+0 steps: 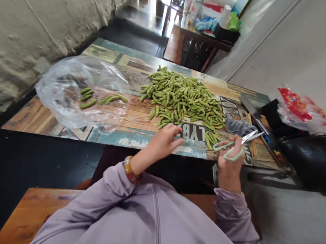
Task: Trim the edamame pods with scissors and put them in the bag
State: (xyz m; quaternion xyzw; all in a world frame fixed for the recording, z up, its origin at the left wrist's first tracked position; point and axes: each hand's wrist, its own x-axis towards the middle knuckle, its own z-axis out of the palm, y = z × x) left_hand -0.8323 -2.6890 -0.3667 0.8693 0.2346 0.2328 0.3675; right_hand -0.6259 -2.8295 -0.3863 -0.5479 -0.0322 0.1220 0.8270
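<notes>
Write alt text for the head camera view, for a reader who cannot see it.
Seen from above, a person's right hand holds pale green scissors with open blades while the left hand rests beside a big heap of green bean pods on a patterned table. A few pods lie on or in a clear plastic bag to the left.

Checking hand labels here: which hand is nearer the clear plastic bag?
Left. The left hand sits just right of the plastic bag, at the near edge of the bean pile; the right hand, holding scissors, is farther right.
</notes>
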